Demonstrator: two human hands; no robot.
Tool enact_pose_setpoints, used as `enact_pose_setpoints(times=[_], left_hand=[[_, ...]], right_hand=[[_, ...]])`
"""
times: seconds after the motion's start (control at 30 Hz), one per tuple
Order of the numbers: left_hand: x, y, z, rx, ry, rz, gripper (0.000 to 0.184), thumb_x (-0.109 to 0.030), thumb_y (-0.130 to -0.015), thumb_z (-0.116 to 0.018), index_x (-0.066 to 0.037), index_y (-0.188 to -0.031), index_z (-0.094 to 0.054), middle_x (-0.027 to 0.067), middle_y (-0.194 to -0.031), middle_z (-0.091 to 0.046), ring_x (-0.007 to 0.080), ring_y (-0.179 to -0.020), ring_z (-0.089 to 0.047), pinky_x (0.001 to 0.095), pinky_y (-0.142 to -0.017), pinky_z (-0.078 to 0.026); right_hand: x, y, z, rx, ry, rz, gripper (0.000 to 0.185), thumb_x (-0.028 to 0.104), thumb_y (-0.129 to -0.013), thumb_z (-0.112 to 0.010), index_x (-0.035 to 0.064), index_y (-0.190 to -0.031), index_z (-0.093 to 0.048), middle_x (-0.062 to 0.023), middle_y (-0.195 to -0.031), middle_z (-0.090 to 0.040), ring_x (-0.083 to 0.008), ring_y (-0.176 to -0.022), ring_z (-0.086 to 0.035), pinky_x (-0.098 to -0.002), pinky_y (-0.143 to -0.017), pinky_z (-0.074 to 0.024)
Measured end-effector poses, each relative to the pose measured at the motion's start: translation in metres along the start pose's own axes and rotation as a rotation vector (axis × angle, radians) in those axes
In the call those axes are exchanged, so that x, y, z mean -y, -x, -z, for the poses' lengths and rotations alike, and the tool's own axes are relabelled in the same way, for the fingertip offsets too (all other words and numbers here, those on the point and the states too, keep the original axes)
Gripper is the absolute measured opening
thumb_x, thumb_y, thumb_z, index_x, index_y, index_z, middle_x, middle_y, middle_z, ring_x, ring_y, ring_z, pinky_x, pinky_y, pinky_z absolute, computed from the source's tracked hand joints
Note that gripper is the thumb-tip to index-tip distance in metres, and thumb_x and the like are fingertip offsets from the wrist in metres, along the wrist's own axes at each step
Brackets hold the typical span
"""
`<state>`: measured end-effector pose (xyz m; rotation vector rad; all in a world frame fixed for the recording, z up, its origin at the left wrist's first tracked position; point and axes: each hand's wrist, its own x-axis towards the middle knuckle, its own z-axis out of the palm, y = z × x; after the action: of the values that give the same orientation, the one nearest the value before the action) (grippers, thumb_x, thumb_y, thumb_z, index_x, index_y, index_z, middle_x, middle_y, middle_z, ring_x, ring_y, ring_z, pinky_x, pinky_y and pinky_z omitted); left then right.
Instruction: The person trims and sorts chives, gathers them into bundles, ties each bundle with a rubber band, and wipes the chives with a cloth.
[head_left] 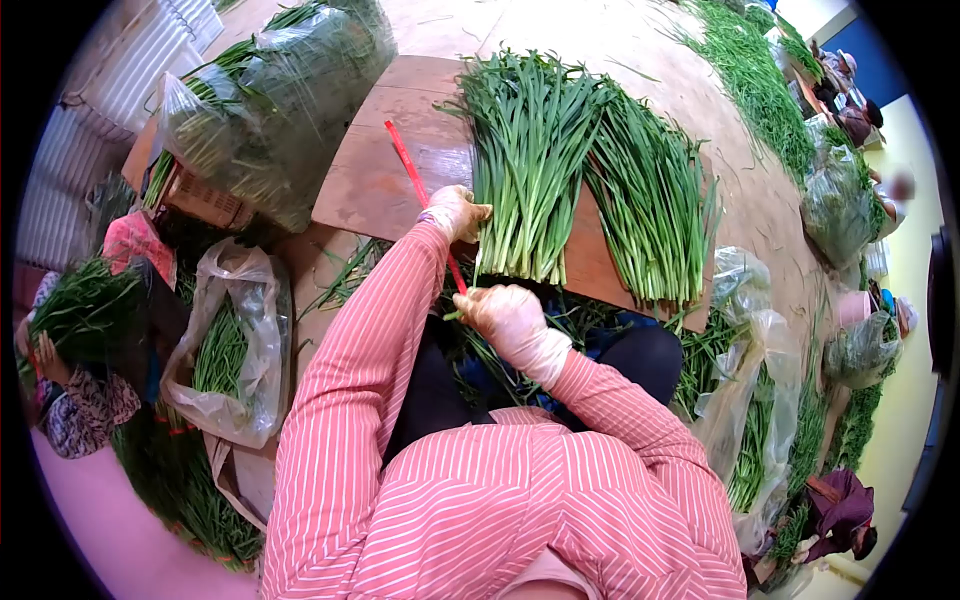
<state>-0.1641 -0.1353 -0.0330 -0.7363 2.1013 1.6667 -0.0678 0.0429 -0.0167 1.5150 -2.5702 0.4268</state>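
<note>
A pile of long green garlic chives [530,165] lies on a brown board, with its cut stem ends towards me. A second pile of chives [650,200] lies slanted to its right. My left hand [457,213], in a thin pale glove, is closed over a red strip [405,160] at the left edge of the first pile. The strip's far end sticks out past my wrist. Below the stem ends, my right hand [512,318], gloved too, is closed on the strip's near end. A short green piece shows at its fingertips.
The wooden board [385,165] rests before my knees. Plastic-wrapped chives [285,100] stand at upper left. Open plastic bags of greens [225,345] flank me on both sides. At left, another person's hand [50,360] holds greens. Other people sit along the right, beside heaped greens [755,80].
</note>
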Motion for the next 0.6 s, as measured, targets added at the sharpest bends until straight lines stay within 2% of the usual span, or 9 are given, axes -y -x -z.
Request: enact_pose_setpoints(times=[0.07,0.17,0.27,0.3,0.37,0.4,0.5,0.53,0.6], left_hand=[[0.004,-0.004,0.0,0.006,0.025,-0.006,0.028,-0.015,-0.082,-0.07,0.004,-0.097,-0.056,0.0116,-0.075,-0.063,0.0217,-0.061,-0.063,0.0349,-0.053,-0.054],[0.007,-0.004,0.002,0.002,0.076,-0.035,0.025,-0.014,-0.083,-0.07,0.002,-0.096,-0.055,0.0084,-0.073,-0.061,0.0185,-0.058,-0.059,0.0318,-0.052,-0.052],[0.002,0.001,0.006,0.065,0.026,-0.05,0.022,-0.012,-0.084,-0.068,0.001,-0.092,-0.053,0.0063,-0.07,-0.057,0.0148,-0.054,-0.054,0.0301,-0.049,-0.049],[-0.002,0.007,0.006,0.082,0.105,-0.008,0.023,-0.012,-0.085,-0.068,0.0,-0.094,-0.051,0.0056,-0.069,-0.055,0.0136,-0.052,-0.052,0.0293,-0.047,-0.046],[-0.016,0.025,0.011,0.109,0.264,0.078,0.025,-0.012,-0.086,-0.066,-0.001,-0.098,-0.047,0.0042,-0.067,-0.052,0.0114,-0.049,-0.047,0.0276,-0.042,-0.04],[-0.022,0.032,0.016,0.104,0.074,0.069,0.028,-0.017,-0.087,-0.065,-0.001,-0.1,-0.047,0.0048,-0.068,-0.052,0.0115,-0.048,-0.046,0.0274,-0.042,-0.037],[-0.017,0.03,0.026,0.057,0.027,0.003,0.029,-0.021,-0.089,-0.063,0.0,-0.101,-0.047,0.0061,-0.072,-0.053,0.0117,-0.047,-0.045,0.0265,-0.042,-0.038],[-0.017,0.029,0.029,0.036,-0.054,-0.026,0.039,-0.035,-0.089,-0.062,0.0,-0.101,-0.049,0.0063,-0.075,-0.053,0.0127,-0.051,-0.048,0.0273,-0.047,-0.041],[-0.019,0.022,0.03,-0.033,-0.176,-0.048,0.047,-0.044,-0.087,-0.06,0.0,-0.101,-0.05,0.0061,-0.075,-0.053,0.0138,-0.053,-0.049,0.0285,-0.05,-0.042]], right_hand=[[0.014,0.014,0.0,0.041,0.087,0.047,0.008,0.025,-0.083,-0.057,0.0179,-0.084,-0.061,0.0003,-0.067,-0.056,-0.0184,-0.055,-0.059,-0.0318,-0.048,-0.0457],[0.024,0.047,-0.008,0.245,-0.107,0.074,0.008,0.022,-0.083,-0.057,0.016,-0.083,-0.062,-0.004,-0.07,-0.059,-0.0236,-0.059,-0.061,-0.0358,-0.052,-0.0479],[0.01,0.089,-0.004,0.613,-0.497,-0.047,0.013,0.023,-0.078,-0.063,0.0109,-0.081,-0.067,-0.0127,-0.082,-0.064,-0.0329,-0.074,-0.063,-0.0431,-0.066,-0.0492],[0.003,0.102,-0.006,0.827,-0.486,-0.105,0.018,0.024,-0.08,-0.062,0.01,-0.089,-0.068,-0.0137,-0.086,-0.065,-0.0318,-0.082,-0.063,-0.0401,-0.072,-0.0503],[-0.01,0.104,0.02,0.89,-0.448,-0.276,0.024,0.027,-0.081,-0.062,0.0097,-0.096,-0.069,-0.0139,-0.092,-0.067,-0.0314,-0.087,-0.064,-0.0374,-0.077,-0.0508],[-0.02,0.103,0.033,0.82,-0.425,-0.354,0.026,0.029,-0.082,-0.061,0.0104,-0.099,-0.069,-0.0137,-0.095,-0.067,-0.032,-0.088,-0.063,-0.0372,-0.078,-0.0509],[-0.06,0.091,0.07,0.478,-0.354,-0.587,0.032,0.034,-0.087,-0.059,0.0084,-0.105,-0.067,-0.0105,-0.093,-0.068,-0.0264,-0.08,-0.066,-0.0336,-0.075,-0.0522],[-0.071,0.082,0.084,0.35,-0.549,-0.747,0.031,0.033,-0.086,-0.061,0.0063,-0.099,-0.067,-0.0094,-0.087,-0.068,-0.0222,-0.076,-0.065,-0.0323,-0.071,-0.0522],[-0.095,0.063,0.105,0.137,-0.897,-0.962,0.032,0.033,-0.086,-0.062,0.0028,-0.094,-0.067,-0.0054,-0.081,-0.067,-0.014,-0.07,-0.062,-0.0283,-0.064,-0.0511]])
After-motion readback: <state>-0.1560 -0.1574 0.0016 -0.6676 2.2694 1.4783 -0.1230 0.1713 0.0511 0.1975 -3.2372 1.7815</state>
